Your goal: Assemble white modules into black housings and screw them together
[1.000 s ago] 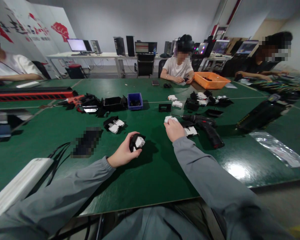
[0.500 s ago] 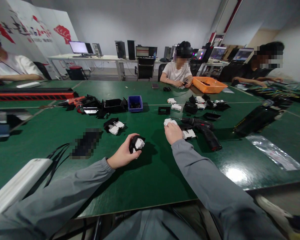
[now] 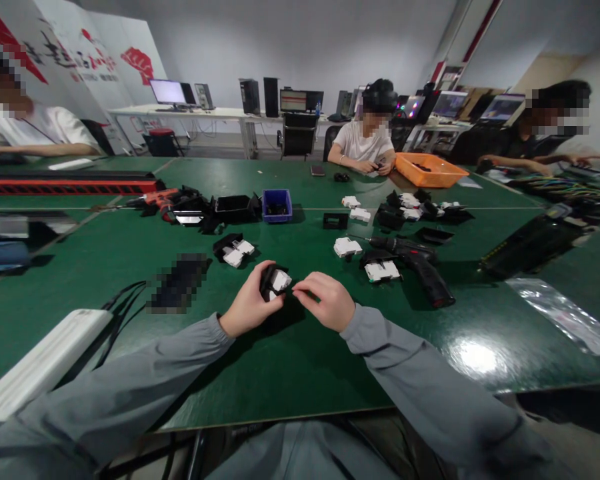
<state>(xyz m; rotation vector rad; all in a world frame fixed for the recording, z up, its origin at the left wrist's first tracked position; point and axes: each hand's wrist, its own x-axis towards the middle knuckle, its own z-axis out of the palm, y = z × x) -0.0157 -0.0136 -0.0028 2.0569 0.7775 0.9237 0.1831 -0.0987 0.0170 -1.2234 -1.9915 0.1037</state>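
Your hands meet over the green table [image 3: 300, 373]. Beyond your right hand [image 3: 327, 301] lies a black drill [image 3: 415, 263], with a white part [image 3: 347, 247] beside it. Your left hand [image 3: 247, 308] is curled around a black-and-white part [image 3: 275, 282]. Your right fingers pinch at its edge, perhaps gripping something tiny; I cannot tell.

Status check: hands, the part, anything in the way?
Left hand grips the black-and-white part. Right hand pinches at its edge. Drill and white pieces lie apart to the right, nothing between.
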